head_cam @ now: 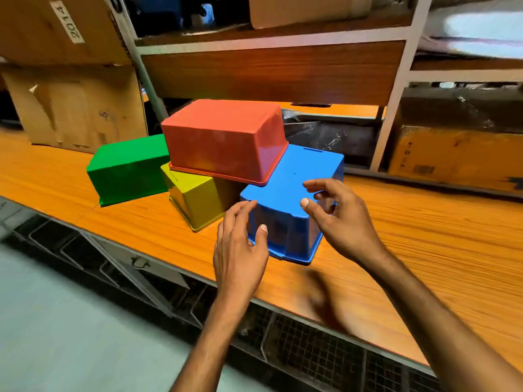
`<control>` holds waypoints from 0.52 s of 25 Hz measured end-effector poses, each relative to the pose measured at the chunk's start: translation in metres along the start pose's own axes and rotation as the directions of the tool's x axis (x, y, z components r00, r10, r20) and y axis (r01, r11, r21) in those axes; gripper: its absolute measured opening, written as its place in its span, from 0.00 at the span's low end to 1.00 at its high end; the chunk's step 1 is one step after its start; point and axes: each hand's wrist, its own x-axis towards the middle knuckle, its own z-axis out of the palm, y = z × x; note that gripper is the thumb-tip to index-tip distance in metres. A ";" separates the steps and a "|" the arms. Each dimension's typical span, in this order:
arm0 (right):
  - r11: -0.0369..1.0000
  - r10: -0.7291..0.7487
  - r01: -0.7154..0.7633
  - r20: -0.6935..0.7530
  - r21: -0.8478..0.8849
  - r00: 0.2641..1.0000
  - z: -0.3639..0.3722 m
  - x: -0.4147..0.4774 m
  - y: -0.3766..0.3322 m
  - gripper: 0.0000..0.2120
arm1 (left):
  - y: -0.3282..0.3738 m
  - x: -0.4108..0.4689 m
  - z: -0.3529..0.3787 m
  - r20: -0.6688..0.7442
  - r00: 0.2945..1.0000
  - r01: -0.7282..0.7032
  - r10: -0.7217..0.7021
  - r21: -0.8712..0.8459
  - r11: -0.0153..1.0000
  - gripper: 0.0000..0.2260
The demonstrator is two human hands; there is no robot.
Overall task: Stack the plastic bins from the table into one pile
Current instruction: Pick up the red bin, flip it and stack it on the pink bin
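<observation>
Head view: four upturned bins crowded the table [424, 236]: green bin [127, 168], yellow bin [198, 199], blue bin [288, 182], and the red bin [223, 137] propped atop yellow and blue. The left hand [240, 256] and right hand [339, 222] flanked the blue bin, fingers loose, gripping nothing. The plastic looked light, stiff and slick; the side walls suited a two-handed hold.

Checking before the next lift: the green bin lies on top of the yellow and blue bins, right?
No, the red bin lies on top of the yellow bin and blue bin; the green bin stands on the table, per the head view.
</observation>
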 end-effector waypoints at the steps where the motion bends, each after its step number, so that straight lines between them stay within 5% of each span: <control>1: 1.000 -0.005 0.004 -0.032 -0.014 0.999 0.014 0.022 -0.004 0.11 | -0.012 0.021 -0.002 0.012 1.000 -0.017 0.018 -0.026 1.000 0.23; 8: 0.980 0.101 -0.130 -0.184 -0.149 0.978 0.088 0.188 -0.002 0.19 | -0.042 0.138 0.000 0.092 0.985 -0.125 0.143 -0.177 0.976 0.27; 13: 0.957 0.193 -0.222 -0.160 -0.186 0.968 0.096 0.281 0.005 0.28 | -0.044 0.192 0.013 0.032 0.998 -0.044 0.050 -0.173 0.984 0.28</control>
